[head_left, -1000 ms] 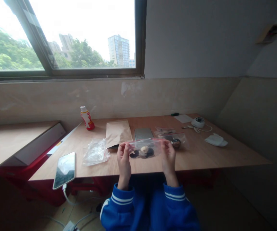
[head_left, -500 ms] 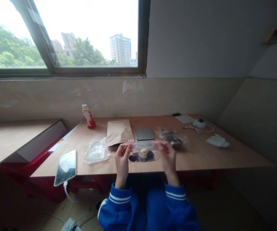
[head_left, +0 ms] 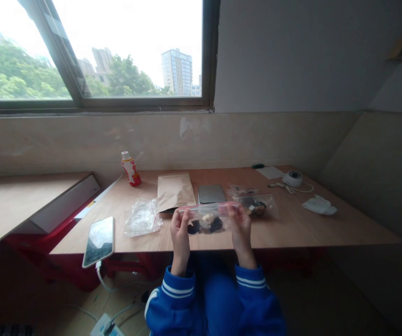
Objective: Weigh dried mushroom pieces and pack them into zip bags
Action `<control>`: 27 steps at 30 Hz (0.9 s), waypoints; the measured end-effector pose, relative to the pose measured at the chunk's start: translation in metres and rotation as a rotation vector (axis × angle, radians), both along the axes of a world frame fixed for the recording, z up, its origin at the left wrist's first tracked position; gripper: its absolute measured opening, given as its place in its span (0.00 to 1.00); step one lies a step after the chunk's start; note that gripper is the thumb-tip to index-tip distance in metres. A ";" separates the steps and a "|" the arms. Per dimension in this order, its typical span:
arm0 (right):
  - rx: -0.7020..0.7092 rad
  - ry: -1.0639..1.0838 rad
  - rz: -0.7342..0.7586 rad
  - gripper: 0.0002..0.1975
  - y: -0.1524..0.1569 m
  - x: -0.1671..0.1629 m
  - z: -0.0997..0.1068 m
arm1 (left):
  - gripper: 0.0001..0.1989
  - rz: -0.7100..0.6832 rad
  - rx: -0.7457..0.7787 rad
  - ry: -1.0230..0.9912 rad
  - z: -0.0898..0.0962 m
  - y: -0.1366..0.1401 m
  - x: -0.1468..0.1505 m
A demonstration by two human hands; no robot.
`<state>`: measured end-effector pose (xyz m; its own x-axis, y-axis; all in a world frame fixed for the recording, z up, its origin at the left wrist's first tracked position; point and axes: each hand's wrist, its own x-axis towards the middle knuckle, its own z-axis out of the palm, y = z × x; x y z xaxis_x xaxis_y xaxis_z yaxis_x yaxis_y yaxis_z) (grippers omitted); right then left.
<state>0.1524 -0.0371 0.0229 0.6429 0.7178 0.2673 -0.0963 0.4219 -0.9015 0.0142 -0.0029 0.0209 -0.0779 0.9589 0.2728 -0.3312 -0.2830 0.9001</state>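
Between my two hands a clear zip bag [head_left: 206,215] is stretched by its red-edged top, above the near edge of the table. Dark and cream-coloured pieces lie inside it; their kind I cannot make out. My left hand [head_left: 180,233] pinches the top's left end, fingers closed. At the right end my right hand [head_left: 240,231] grips it the same way. Beyond the bag are a small flat scale [head_left: 211,194] and a brown paper pouch [head_left: 176,190]. More filled zip bags [head_left: 257,205] lie just past my right hand.
Empty clear bags [head_left: 142,217] lie left of the pouch. A phone [head_left: 99,240] with a cable overhangs the front left edge. A red-and-white bottle [head_left: 130,170] stands behind. To the right are a white camera [head_left: 292,178] and a crumpled white item [head_left: 320,205].
My right hand has shifted slightly left along the bag's top, closer to my left hand. The whole view has drifted a little; both hands keep their hold.
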 end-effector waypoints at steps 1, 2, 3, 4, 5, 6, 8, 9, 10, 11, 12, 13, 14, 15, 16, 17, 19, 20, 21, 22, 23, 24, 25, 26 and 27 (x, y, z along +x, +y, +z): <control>-0.003 0.011 0.051 0.16 0.000 0.000 -0.002 | 0.13 -0.044 0.000 -0.024 -0.001 0.001 0.000; -0.008 0.007 0.106 0.17 0.000 -0.001 -0.003 | 0.13 -0.077 0.000 -0.039 -0.002 0.001 0.000; -0.014 -0.006 0.148 0.18 0.000 0.000 -0.005 | 0.13 -0.094 0.000 -0.042 -0.002 0.001 0.000; -0.022 -0.026 0.168 0.18 0.000 0.000 -0.006 | 0.13 -0.097 -0.002 -0.035 -0.002 0.001 0.000; -0.032 -0.051 0.166 0.17 -0.001 0.001 -0.007 | 0.13 -0.089 -0.004 -0.024 -0.002 0.001 0.000; -0.044 -0.078 0.148 0.16 -0.002 0.001 -0.008 | 0.12 -0.078 -0.006 -0.012 -0.001 0.001 0.000; -0.053 -0.129 0.095 0.13 -0.004 0.002 -0.008 | 0.11 -0.067 -0.003 0.006 0.001 -0.001 -0.001; -0.044 -0.150 0.077 0.12 -0.005 0.003 -0.007 | 0.10 -0.071 0.004 0.013 0.002 -0.001 -0.001; -0.028 -0.165 0.069 0.10 -0.006 0.003 -0.006 | 0.10 -0.079 0.011 0.019 0.002 -0.002 -0.002; -0.012 -0.174 0.070 0.09 -0.007 0.003 -0.005 | 0.10 -0.086 0.019 0.024 0.003 -0.002 -0.002; 0.005 -0.176 0.074 0.09 -0.008 0.004 -0.004 | 0.10 -0.092 0.024 0.028 0.003 -0.003 -0.002; 0.019 -0.173 0.078 0.08 -0.009 0.004 -0.003 | 0.09 -0.097 0.027 0.035 0.003 -0.003 -0.002; 0.029 -0.167 0.080 0.08 -0.010 0.005 -0.002 | 0.09 -0.102 0.027 0.045 0.004 -0.003 -0.002; 0.036 -0.161 0.079 0.08 -0.010 0.005 -0.001 | 0.09 -0.104 0.026 0.056 0.004 -0.004 -0.002; 0.042 -0.156 0.076 0.08 -0.011 0.006 -0.001 | 0.10 -0.105 0.024 0.065 0.004 -0.004 -0.002; 0.049 -0.155 0.071 0.08 -0.011 0.006 0.000 | 0.10 -0.103 0.022 0.075 0.005 -0.005 -0.001; 0.060 -0.157 0.059 0.08 -0.011 0.006 0.001 | 0.10 -0.087 0.018 0.089 0.006 -0.006 0.000; 0.065 -0.158 0.051 0.08 -0.011 0.005 0.001 | 0.10 -0.077 0.012 0.092 0.007 -0.006 0.001; 0.070 -0.158 0.042 0.08 -0.010 0.005 0.001 | 0.11 -0.070 0.006 0.091 0.008 -0.007 0.002; 0.072 -0.160 0.032 0.08 -0.010 0.005 0.001 | 0.11 -0.073 0.001 0.084 0.009 -0.007 0.002; 0.069 -0.160 0.025 0.09 -0.009 0.006 0.000 | 0.11 -0.088 0.001 0.072 0.009 -0.007 0.003; 0.061 -0.155 0.026 0.09 -0.008 0.007 -0.001 | 0.11 -0.118 0.002 0.059 0.009 -0.007 0.003; 0.048 -0.145 0.040 0.10 -0.008 0.008 -0.002 | 0.12 -0.156 0.001 0.049 0.008 -0.007 0.003; 0.030 -0.132 0.066 0.10 -0.007 0.009 -0.004 | 0.12 -0.191 -0.004 0.046 0.006 -0.006 0.002; 0.010 -0.118 0.103 0.11 -0.006 0.011 -0.007 | 0.13 -0.214 -0.013 0.049 0.005 -0.005 0.002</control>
